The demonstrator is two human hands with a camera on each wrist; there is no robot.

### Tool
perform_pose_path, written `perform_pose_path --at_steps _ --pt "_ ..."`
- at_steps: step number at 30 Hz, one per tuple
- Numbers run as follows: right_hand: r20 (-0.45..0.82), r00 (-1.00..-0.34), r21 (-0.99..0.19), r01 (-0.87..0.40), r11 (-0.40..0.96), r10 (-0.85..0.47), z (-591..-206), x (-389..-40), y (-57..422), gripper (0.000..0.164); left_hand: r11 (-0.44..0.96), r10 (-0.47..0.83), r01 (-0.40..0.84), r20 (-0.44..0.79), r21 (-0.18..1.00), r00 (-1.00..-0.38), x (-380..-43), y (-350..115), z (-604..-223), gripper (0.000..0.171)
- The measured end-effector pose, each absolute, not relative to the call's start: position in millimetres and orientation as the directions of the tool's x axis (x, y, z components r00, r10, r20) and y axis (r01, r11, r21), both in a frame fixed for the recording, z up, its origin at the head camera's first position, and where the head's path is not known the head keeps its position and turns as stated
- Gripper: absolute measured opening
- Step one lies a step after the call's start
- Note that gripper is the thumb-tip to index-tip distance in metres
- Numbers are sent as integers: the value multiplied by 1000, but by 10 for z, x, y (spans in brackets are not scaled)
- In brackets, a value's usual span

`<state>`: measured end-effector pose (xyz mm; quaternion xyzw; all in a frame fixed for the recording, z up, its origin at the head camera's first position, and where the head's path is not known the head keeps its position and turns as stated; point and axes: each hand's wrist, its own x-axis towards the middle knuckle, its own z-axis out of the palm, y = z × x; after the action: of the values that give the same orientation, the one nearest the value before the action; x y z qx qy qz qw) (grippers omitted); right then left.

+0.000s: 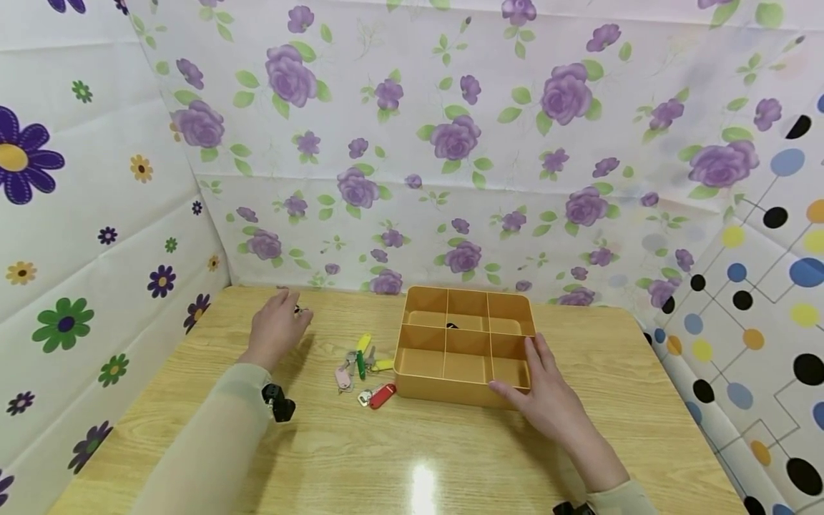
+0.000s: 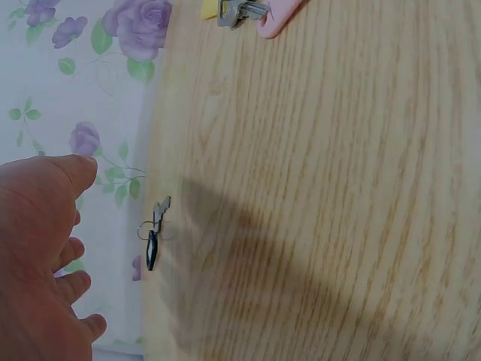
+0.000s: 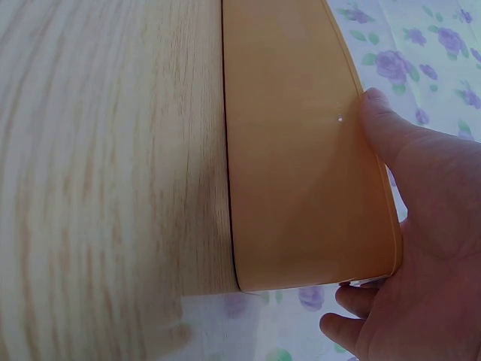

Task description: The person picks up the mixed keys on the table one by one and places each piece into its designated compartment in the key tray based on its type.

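Observation:
A key with a black tag (image 2: 152,250) lies on the table near its back edge, at the far left. My left hand (image 1: 278,325) hovers close over it, fingers loosely bent; in the left wrist view the hand (image 2: 45,248) is apart from the key. An orange-tan compartment box (image 1: 425,387) stands right of centre. My right hand (image 1: 553,400) holds its front right corner, thumb at the front rim and fingers along the right side. In the box's back middle compartment lies a small black item (image 1: 453,325), partly hidden by the divider.
Between the left hand and the box lie several tagged keys: yellow tags (image 1: 364,342), a green tag (image 1: 360,365), a pink tag (image 1: 342,378) and a red tag (image 1: 383,395). Flowered cloth (image 1: 386,214) hangs behind the wooden table (image 1: 360,458).

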<state>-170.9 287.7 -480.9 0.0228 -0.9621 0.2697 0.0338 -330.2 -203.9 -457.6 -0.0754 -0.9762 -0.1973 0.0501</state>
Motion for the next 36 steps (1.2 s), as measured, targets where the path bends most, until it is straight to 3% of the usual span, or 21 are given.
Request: perform_pose_path --at_steps 36 --pt "65 -998 -518 -52 854 -21 -4803 -1709 2867 118 927 81 83 22 365 -996 -3400 -2086 -4867 69"
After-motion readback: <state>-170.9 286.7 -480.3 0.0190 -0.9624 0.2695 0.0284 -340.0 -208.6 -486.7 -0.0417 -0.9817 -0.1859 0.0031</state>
